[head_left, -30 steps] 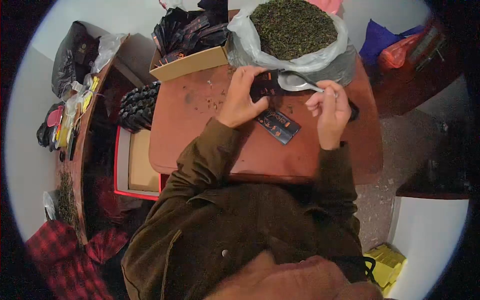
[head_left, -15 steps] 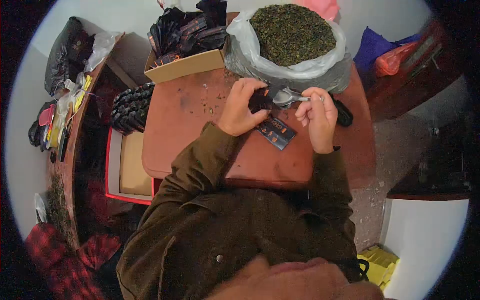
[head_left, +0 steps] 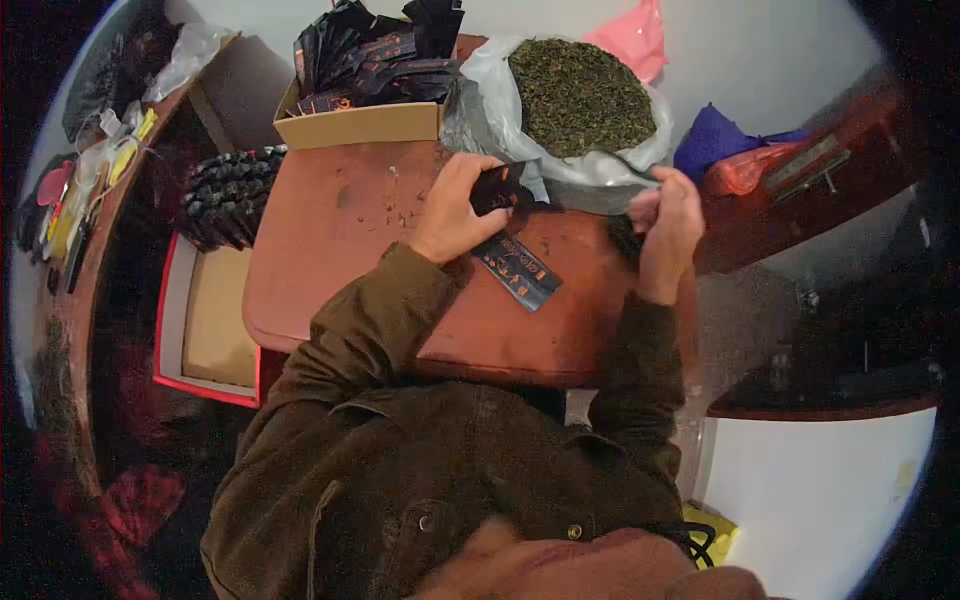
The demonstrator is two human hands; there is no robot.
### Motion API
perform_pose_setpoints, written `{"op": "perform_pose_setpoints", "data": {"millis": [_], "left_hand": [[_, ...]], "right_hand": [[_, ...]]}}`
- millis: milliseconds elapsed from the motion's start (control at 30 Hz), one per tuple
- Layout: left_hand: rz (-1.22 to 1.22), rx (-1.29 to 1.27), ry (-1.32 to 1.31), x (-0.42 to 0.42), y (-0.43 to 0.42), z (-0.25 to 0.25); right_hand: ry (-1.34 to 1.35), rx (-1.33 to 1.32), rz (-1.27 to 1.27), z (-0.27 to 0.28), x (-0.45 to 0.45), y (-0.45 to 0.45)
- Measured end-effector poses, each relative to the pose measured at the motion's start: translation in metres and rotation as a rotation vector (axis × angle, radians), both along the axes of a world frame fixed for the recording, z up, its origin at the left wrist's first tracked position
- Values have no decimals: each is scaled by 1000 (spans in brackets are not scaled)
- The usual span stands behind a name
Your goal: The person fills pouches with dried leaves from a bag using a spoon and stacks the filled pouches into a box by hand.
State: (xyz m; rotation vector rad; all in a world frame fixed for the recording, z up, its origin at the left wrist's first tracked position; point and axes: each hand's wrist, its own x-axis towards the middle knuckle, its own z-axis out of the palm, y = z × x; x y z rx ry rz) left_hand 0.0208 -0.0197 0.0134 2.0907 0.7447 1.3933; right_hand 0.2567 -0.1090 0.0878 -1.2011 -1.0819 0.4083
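Observation:
My left hand (head_left: 452,210) is wrapped round a small black pouch (head_left: 503,188) with orange print, its silvery opening turned to the right. A spoon (head_left: 612,168) is pinched in my right hand (head_left: 668,235), its bowl over the near rim of a white plastic bag (head_left: 490,75). Dried dark-green leaves, like loose tea (head_left: 580,95), fill that bag. On the table (head_left: 330,260), just below my left hand, lies another black packet (head_left: 522,275), flat. A dark object (head_left: 625,238) is partly hidden beside my right hand.
A cardboard box (head_left: 360,125) heaped with black pouches (head_left: 380,60) stands at the table's back left. Left of the table are rows of filled black packets (head_left: 230,195) and a red-edged box (head_left: 215,320). Purple cloth (head_left: 712,145) and a red bag (head_left: 745,170) lie at the right.
My right hand has moved the spoon away from the pouch, right and up to the leaf bag's rim. The pouch stays in my left hand. The whole view has shifted slightly.

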Motion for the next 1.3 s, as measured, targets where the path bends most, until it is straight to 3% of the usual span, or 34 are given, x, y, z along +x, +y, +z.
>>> {"op": "perform_pose_setpoints", "data": {"millis": [67, 167, 267, 300, 367, 567, 767, 967, 1067, 1300], "left_hand": [[2, 23, -17, 1, 2, -2], [17, 67, -32, 1, 2, -3], [46, 59, -34, -1, 3, -4], [60, 58, -34, -1, 4, -6], [79, 56, -42, -2, 6, -7], [84, 18, -55, -4, 8, -8], [107, 7, -67, -4, 8, -8], [90, 0, -68, -3, 9, -11], [94, -6, -71, -5, 9, -10], [104, 4, -88, -2, 10, -11]], "right_hand": [[-142, -34, -103, 24, 11, 12], [-562, -40, -285, 44, 21, 40], [-1123, -213, -506, 44, 31, 65], [-1172, -380, -526, 36, 34, 76], [-1218, -412, -462, 26, 17, 80], [-1156, -163, -237, -8, -18, 99], [-960, -32, -177, 26, -17, 107], [-724, 70, -55, 19, -11, 144], [-696, -84, 27, -1, -12, 146], [-817, -83, 6, 8, -3, 122]]}}
